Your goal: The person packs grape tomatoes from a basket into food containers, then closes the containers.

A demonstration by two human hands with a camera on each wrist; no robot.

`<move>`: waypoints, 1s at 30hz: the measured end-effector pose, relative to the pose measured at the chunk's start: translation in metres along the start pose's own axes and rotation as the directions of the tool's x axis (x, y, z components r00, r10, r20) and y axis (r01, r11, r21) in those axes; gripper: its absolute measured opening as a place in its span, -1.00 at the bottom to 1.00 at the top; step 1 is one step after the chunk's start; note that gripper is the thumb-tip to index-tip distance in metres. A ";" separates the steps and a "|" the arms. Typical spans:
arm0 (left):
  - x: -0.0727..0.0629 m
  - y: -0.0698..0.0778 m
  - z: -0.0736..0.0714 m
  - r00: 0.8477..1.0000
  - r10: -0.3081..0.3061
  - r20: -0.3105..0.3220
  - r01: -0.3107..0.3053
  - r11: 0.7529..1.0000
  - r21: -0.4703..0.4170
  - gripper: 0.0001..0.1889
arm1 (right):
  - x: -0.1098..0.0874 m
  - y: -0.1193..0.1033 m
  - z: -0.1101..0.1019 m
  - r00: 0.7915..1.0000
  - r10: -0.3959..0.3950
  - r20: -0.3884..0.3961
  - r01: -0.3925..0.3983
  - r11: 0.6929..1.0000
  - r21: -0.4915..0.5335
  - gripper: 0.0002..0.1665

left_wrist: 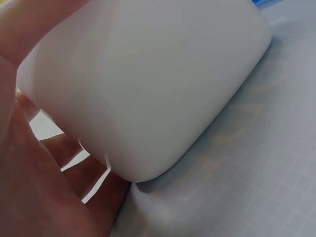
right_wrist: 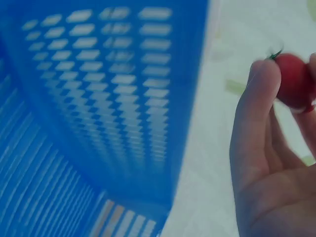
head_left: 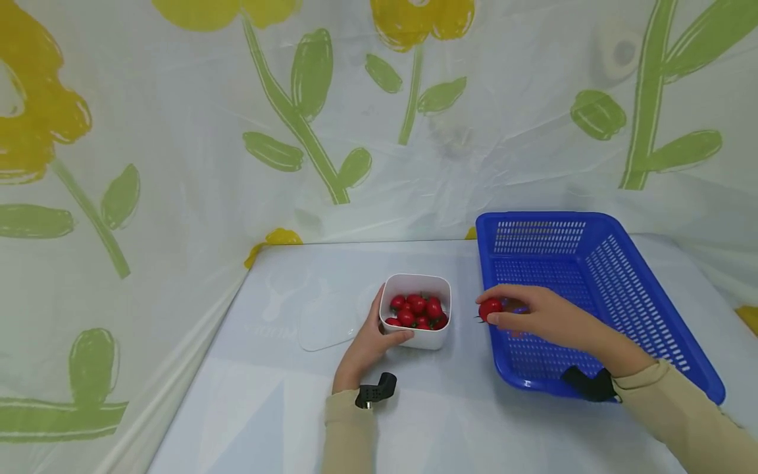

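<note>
My left hand [head_left: 367, 343] holds a white square container [head_left: 428, 339] by its left side, with the thumb along the near wall. Inside it lie several small red cherry tomatoes [head_left: 406, 317]. The left wrist view shows the fingers bent around the smooth white wall [left_wrist: 163, 89]. Between thumb and fingertips, my right hand [head_left: 535, 317] pinches one cherry tomato [head_left: 489, 308] over the left rim of a blue plastic basket [head_left: 496, 359]. That tomato [right_wrist: 295, 81] has a green stem end in the right wrist view. My right hand hides part of the basket.
A clear flat lid [head_left: 322, 326] lies left of the container on the pale tabletop [head_left: 284, 395]. The perforated basket stands at the right. A white curtain [head_left: 195, 131] printed with flowers hangs behind and to the left of the table.
</note>
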State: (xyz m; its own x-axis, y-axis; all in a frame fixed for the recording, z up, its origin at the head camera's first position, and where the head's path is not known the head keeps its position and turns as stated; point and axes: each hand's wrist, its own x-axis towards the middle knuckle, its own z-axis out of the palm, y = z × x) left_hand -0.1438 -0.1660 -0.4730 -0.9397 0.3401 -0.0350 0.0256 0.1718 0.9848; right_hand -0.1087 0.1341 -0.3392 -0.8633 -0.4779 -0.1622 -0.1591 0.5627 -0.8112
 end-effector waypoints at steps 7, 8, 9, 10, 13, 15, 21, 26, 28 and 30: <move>-0.009 0.024 -0.002 0.999 0.009 0.037 -0.008 1.000 -0.028 -0.01 | 0.007 -0.015 0.022 0.989 -0.073 -0.131 0.068 0.997 -0.043 -0.64; -0.009 0.026 -0.002 0.999 0.011 0.037 -0.010 1.000 -0.027 -0.01 | 0.009 -0.017 0.024 0.986 -0.093 -0.142 0.086 0.995 -0.054 -0.64; -0.009 0.027 -0.003 0.999 0.012 0.035 -0.011 1.000 -0.025 -0.01 | 0.011 -0.019 0.026 0.982 -0.110 -0.155 0.101 0.992 -0.069 -0.63; -0.009 0.027 -0.003 0.999 0.010 0.033 -0.010 1.000 -0.026 -0.01 | 0.012 -0.021 0.028 0.978 -0.126 -0.168 0.114 0.990 -0.081 -0.63; -0.005 0.018 -0.002 1.000 0.006 0.023 -0.006 1.000 -0.013 0.00 | 0.017 -0.024 0.032 0.965 -0.155 -0.211 0.134 0.985 -0.113 -0.64; -0.003 0.011 -0.001 1.000 0.001 0.019 -0.001 1.000 0.000 0.00 | 0.019 -0.025 0.034 0.960 -0.150 -0.235 0.127 0.986 -0.112 -0.64; -0.004 0.016 0.000 0.999 -0.002 0.033 0.002 1.000 0.000 -0.01 | 0.023 -0.034 0.051 0.935 -0.122 -0.332 0.115 0.993 -0.041 -0.62; -0.005 0.022 0.000 0.999 -0.009 0.051 0.009 1.000 0.001 -0.01 | 0.029 -0.038 0.076 0.871 -0.175 -0.459 0.131 0.983 -0.127 -0.59; -0.002 0.015 0.000 0.999 -0.020 0.042 0.019 1.000 0.015 0.01 | 0.034 -0.039 0.084 0.853 -0.185 -0.488 0.134 0.981 -0.138 -0.58; -0.001 0.010 -0.001 0.998 -0.047 0.029 0.046 0.998 0.044 0.02 | 0.038 -0.040 0.092 0.841 -0.181 -0.511 0.141 0.983 -0.115 -0.57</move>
State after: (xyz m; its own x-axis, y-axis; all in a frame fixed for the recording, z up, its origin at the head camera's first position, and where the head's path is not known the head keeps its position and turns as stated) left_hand -0.1427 -0.1652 -0.4634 -0.9296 0.3583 -0.0865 -0.0028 0.2278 0.9737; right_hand -0.0908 0.0319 -0.3649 -0.9415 -0.1589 0.2971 -0.3336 0.5634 -0.7558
